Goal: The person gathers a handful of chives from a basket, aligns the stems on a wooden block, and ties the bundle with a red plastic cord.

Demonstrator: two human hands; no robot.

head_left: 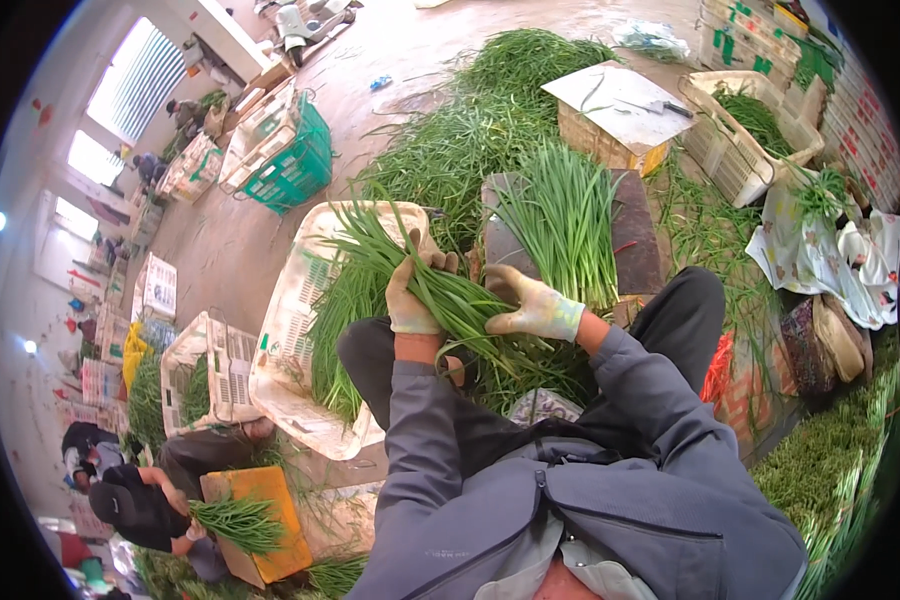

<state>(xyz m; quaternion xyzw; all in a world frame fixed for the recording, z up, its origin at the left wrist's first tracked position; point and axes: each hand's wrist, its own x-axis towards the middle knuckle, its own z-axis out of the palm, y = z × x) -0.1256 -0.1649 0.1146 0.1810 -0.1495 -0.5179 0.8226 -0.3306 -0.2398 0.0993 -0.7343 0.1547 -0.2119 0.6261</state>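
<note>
My left hand (415, 292), in a pale work glove, is closed round a bunch of long, flat green chives (460, 305) above my lap. Its leaves fan out up and to the left, while the other end droops between my knees. Beside the bunch, my gloved right hand (540, 308) is open, thumb and fingers curved apart, the thumb against the leaves. Just ahead, a pile of aligned chives (567, 220) lies on a dark board (638, 215). Loose chives (345, 335) fill part of a white plastic crate (282, 325) to my left.
A big heap of chives (470, 130) covers the floor ahead. A knife (660, 106) lies on a white board (605, 92) atop a crate. Another cream crate (735, 165) stands far right, a green crate (295, 160) far left. A co-worker (135, 505) handles chives at lower left.
</note>
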